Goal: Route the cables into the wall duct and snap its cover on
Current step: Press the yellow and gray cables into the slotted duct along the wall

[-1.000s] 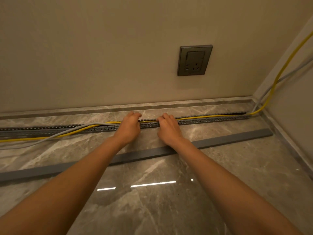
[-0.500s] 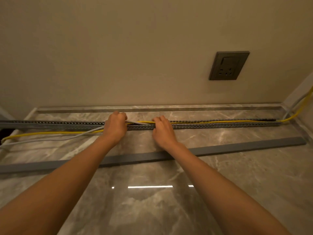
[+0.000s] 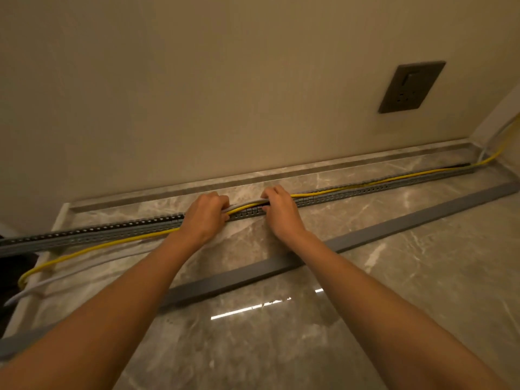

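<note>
A long grey slotted duct [image 3: 112, 230] lies on the marble floor along the wall. A yellow cable [image 3: 92, 246] and a grey-white cable [image 3: 73, 274] run inside it on the right and lie loose on the floor at the left. My left hand [image 3: 204, 216] grips both cables where they rise out of the duct. My right hand [image 3: 280, 211] has its fingers curled over the cables at the duct's top edge. The flat grey cover [image 3: 365, 235] lies on the floor in front, under my forearms.
A dark wall socket [image 3: 410, 87] sits on the beige wall at the upper right. The cables climb the right corner [image 3: 503, 144]. A marble skirting [image 3: 309, 170] runs behind the duct. A dark gap [image 3: 11, 266] opens at the far left.
Both hands have shifted left along the duct, and the view has swung left and tilted. More of the cables now lies in the duct right of my right hand.
</note>
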The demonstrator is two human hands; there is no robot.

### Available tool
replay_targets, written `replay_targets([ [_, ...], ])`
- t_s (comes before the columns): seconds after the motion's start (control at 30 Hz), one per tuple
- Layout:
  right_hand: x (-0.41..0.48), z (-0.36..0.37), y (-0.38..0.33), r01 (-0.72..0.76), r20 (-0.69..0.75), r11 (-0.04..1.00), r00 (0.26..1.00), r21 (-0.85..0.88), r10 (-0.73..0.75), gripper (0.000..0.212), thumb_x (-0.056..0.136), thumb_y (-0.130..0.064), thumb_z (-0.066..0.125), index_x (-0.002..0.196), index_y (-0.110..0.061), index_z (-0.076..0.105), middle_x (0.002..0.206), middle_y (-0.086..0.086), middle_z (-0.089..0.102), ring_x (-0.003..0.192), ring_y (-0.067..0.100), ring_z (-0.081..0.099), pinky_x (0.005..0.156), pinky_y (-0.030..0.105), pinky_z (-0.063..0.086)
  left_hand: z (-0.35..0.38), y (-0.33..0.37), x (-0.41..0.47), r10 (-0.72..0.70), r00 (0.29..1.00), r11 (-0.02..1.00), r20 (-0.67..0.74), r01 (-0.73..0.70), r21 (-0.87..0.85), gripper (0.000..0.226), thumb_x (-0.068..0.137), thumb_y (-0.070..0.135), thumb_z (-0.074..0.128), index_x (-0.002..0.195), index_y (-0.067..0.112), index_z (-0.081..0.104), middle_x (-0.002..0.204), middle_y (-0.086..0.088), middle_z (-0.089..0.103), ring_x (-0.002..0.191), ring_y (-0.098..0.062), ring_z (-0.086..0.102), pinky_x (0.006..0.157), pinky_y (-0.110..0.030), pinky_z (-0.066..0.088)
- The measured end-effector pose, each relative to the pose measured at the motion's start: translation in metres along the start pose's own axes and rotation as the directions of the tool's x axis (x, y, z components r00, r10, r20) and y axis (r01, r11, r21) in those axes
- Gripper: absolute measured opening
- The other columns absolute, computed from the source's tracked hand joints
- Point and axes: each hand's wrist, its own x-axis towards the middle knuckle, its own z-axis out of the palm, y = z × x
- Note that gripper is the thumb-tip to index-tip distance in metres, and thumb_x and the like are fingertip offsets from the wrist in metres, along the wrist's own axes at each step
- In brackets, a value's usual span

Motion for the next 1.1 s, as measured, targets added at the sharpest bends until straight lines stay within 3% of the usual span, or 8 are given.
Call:
replay_targets([
  [0.23, 0.013, -0.015, -0.002, -0.089, 0.002, 0.994, 0.996, 0.058, 0.089, 0.013, 0.087, 0.000, 0.051, 0.095, 0.001, 0.062, 0.104, 0.020, 0.064, 0.098, 0.032, 0.057, 0.082, 0.036, 0.044, -0.007, -0.005, 0.011, 0.187, 0.959, 0.981, -0.214, -0.169, 0.099, 0.016, 0.089, 0.000, 0.047, 0.098, 0.003, 0.059, 0.107, -0.018, 0.065, 0.099, -0.036, 0.056, 0.074, -0.044, 0.046],
  [0.4, 0.011, -0.014, 0.006, -0.056, -0.006, 0.998, 0.998, 0.028, 0.057, 0.015, 0.086, 0.006, 0.046, 0.091, 0.002, 0.060, 0.100, 0.021, 0.064, 0.094, 0.034, 0.057, 0.078, 0.037, 0.044, 0.002, 0.003, 0.014, 0.150, 0.978, 0.978, -0.146, -0.125, 0.168, 0.022, 0.085, -0.005, 0.044, 0.106, 0.000, 0.051, 0.110, -0.022, 0.061, 0.100, -0.039, 0.055, 0.068, -0.044, 0.041],
  [0.57, 0.008, -0.014, 0.014, 0.024, 0.013, 1.000, 1.000, 0.017, -0.024, 0.015, 0.087, 0.000, 0.051, 0.098, 0.001, 0.061, 0.106, 0.019, 0.062, 0.098, 0.031, 0.056, 0.085, 0.036, 0.044, 0.014, -0.004, 0.015, 0.222, 0.954, 0.975, -0.204, -0.211, 0.074, 0.003, 0.080, -0.004, 0.060, 0.080, -0.005, 0.057, 0.079, -0.029, 0.065, 0.074, -0.042, 0.059, 0.055, -0.044, 0.045],
  [0.67, 0.009, -0.015, 0.017, 0.048, 0.016, 0.999, 0.999, 0.025, -0.048, 0.019, 0.085, 0.003, 0.051, 0.100, 0.003, 0.062, 0.112, 0.019, 0.058, 0.104, 0.031, 0.054, 0.091, 0.034, 0.041, 0.012, 0.002, 0.017, 0.243, 0.950, 0.970, -0.196, -0.238, 0.046, 0.016, 0.080, 0.010, 0.069, 0.080, -0.004, 0.059, 0.082, -0.025, 0.064, 0.078, -0.040, 0.060, 0.060, -0.043, 0.047],
  [0.77, 0.009, -0.015, 0.026, 0.041, -0.009, 0.999, 0.999, 0.004, -0.041, 0.021, 0.085, 0.000, 0.055, 0.105, 0.002, 0.063, 0.115, 0.018, 0.052, 0.111, 0.029, 0.048, 0.097, 0.032, 0.038, 0.016, 0.017, 0.017, 0.213, 0.960, 0.976, -0.179, -0.218, -0.006, 0.024, 0.086, 0.021, 0.063, 0.097, -0.001, 0.061, 0.099, -0.021, 0.060, 0.095, -0.035, 0.056, 0.072, -0.039, 0.043],
  [0.87, 0.008, -0.022, 0.037, -0.026, -0.007, 0.999, 1.000, 0.029, 0.026, 0.028, 0.084, -0.007, 0.061, 0.111, 0.000, 0.060, 0.116, 0.017, 0.053, 0.113, 0.027, 0.048, 0.097, 0.027, 0.035, 0.021, 0.034, 0.020, 0.110, 0.985, 0.986, -0.135, -0.126, -0.111, 0.028, 0.091, 0.028, 0.055, 0.099, 0.004, 0.064, 0.104, -0.017, 0.058, 0.100, -0.031, 0.053, 0.072, -0.032, 0.036],
  [1.0, 0.012, -0.037, 0.048, -0.046, 0.072, 0.993, 0.997, 0.107, 0.038, 0.025, 0.084, -0.009, 0.062, 0.109, -0.004, 0.064, 0.114, 0.015, 0.058, 0.108, 0.025, 0.054, 0.092, 0.025, 0.038, 0.018, 0.042, 0.032, -0.086, 0.993, 0.955, -0.078, 0.060, -0.291, 0.015, 0.088, 0.018, 0.061, 0.092, 0.007, 0.071, 0.102, -0.014, 0.066, 0.099, -0.030, 0.059, 0.080, -0.036, 0.045],
  [1.1, 0.019, -0.043, 0.053, -0.085, 0.095, 0.988, 0.993, 0.126, 0.074, 0.021, 0.085, -0.008, 0.060, 0.105, -0.006, 0.066, 0.113, 0.015, 0.060, 0.107, 0.027, 0.055, 0.090, 0.027, 0.039, 0.015, 0.045, 0.037, -0.087, 0.996, 0.944, -0.012, 0.078, -0.321, 0.007, 0.081, 0.007, 0.066, 0.087, 0.008, 0.070, 0.092, -0.012, 0.069, 0.094, -0.030, 0.063, 0.079, -0.035, 0.048],
])
